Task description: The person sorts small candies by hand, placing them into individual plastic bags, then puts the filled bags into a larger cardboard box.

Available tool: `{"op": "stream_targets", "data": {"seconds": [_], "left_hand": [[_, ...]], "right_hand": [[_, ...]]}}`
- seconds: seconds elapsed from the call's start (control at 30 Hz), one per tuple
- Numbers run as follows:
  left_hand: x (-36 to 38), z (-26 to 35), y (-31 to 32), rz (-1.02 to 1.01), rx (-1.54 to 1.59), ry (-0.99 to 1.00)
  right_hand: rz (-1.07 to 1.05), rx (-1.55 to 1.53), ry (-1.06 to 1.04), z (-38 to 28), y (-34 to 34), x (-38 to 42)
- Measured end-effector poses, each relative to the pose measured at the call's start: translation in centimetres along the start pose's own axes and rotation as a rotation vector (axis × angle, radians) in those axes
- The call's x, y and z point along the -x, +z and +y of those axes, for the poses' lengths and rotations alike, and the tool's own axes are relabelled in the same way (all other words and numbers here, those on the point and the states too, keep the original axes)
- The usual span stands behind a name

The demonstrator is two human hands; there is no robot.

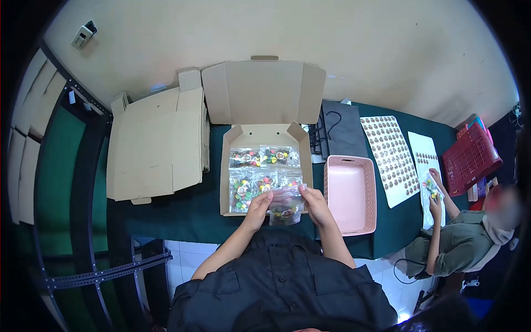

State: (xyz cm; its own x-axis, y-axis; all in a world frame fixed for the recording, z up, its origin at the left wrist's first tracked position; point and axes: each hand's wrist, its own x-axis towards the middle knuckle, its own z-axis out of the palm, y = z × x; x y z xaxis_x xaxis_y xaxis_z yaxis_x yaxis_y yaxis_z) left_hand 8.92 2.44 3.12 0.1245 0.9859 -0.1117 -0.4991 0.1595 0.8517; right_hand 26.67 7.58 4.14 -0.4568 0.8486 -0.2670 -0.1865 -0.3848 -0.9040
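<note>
A clear plastic bag of colourful candies (285, 210) hangs between my two hands, over the front edge of an open cardboard box (225, 191). My left hand (259, 209) pinches its upper left corner, and my right hand (315, 205) pinches the upper right corner. A round sticker shows on the bag. Inside the box several similar bags (241, 191) lie flat in rows, partly covered at the front by the held bag and my fingers. The box's lid (264, 91) stands raised at the back.
Flattened cardboard boxes (157, 144) are stacked left. To the right are a pink basket (350, 227), black paper bags (345, 130) and a sheet of round stickers (390, 160). A co-worker (464, 243) handles another bag (430, 188) near a dark red basket (473, 157).
</note>
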Motion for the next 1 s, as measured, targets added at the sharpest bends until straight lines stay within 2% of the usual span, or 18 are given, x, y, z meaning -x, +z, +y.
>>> {"op": "stream_targets", "data": {"seconds": [0.07, 0.13, 0.17, 0.27, 0.3, 0.37, 0.4, 0.47, 0.5, 0.6, 0.7, 0.77, 0.8, 0.87, 0.93, 1.0], "left_hand": [[0.1, 0.3, 0.4, -0.066, 0.093, -0.046], [0.1, 0.1, 1.0, -0.117, -0.191, 0.008], [0.3, -0.1, 1.1, -0.115, -0.330, -0.043], [0.1, -2.0, 0.6, -0.121, -0.312, -0.102], [0.0, -2.0, 0.8, -0.103, -0.207, -0.100], [-0.1, -1.7, 0.5, -0.088, -0.209, -0.103], [-0.1, -1.5, 0.5, -0.074, -0.212, -0.104], [0.3, -1.5, 0.6, -0.068, -0.241, -0.079], [0.5, -1.5, 0.6, -0.064, -0.270, -0.071], [0.7, -1.4, 0.5, -0.070, -0.317, -0.080], [0.5, -1.4, 0.6, -0.094, -0.407, -0.080], [0.2, -2.0, 0.6, -0.032, -0.294, -0.105], [0.0, -2.0, 0.8, -0.034, -0.294, -0.104], [-0.2, -2.0, 1.0, 0.087, -0.188, 0.038], [-0.2, -1.7, 0.9, 0.116, -0.206, 0.041], [-0.1, -1.5, 0.8, 0.155, -0.198, 0.023]], "right_hand": [[0.003, -0.017, -0.023, -1.2, 0.5, 0.4], [0.055, -0.171, -0.118, -1.8, 0.8, 0.3], [0.057, -0.176, -0.141, -1.7, 0.8, 0.3], [0.055, -0.138, -0.142, -1.6, 1.0, 0.3], [0.055, -0.137, -0.142, -1.6, 1.5, 0.4], [0.077, 0.101, -0.239, -1.5, 2.8, 1.0], [0.076, 0.102, -0.239, -1.0, 2.5, 1.2], [0.053, 0.167, -0.109, 0.0, 1.9, 1.1], [0.032, 0.221, -0.127, -0.1, 1.9, 1.3], [0.116, 0.151, -0.046, 0.4, 1.8, 1.3], [0.126, 0.101, -0.053, 1.1, 1.2, 0.5], [0.136, 0.065, -0.021, 0.7, 1.4, 0.5], [0.130, 0.032, -0.070, 0.4, 1.8, 0.5], [0.125, -0.001, -0.115, -0.1, 2.8, 0.8], [0.062, 0.172, -0.096, -0.4, 3.4, 1.4], [0.040, 0.142, -0.066, 0.5, 2.7, 1.0]]}}
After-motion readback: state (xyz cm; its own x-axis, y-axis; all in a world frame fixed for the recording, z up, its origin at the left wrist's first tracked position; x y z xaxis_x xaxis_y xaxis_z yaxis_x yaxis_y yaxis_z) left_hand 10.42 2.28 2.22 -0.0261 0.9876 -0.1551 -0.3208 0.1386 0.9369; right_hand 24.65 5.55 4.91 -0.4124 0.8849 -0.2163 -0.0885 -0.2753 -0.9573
